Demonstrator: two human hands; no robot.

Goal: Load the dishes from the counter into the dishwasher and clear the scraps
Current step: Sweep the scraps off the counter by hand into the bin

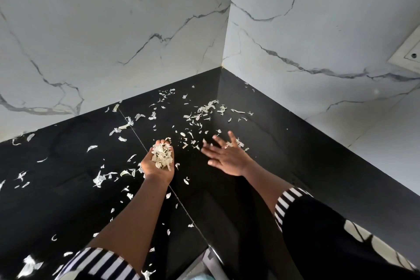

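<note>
black counter [68, 188], pale scraps [204, 111] scattered

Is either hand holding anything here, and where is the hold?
The left hand cups a pile of peel scraps in its palm; the right hand is spread open, holding nothing.

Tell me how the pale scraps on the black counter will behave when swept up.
Probably very light and flimsy: the scraps are thin, curled flakes, heaped loosely in the cupped left hand. Likely to scatter rather than slide together; they lie strewn widely across the counter.
</note>
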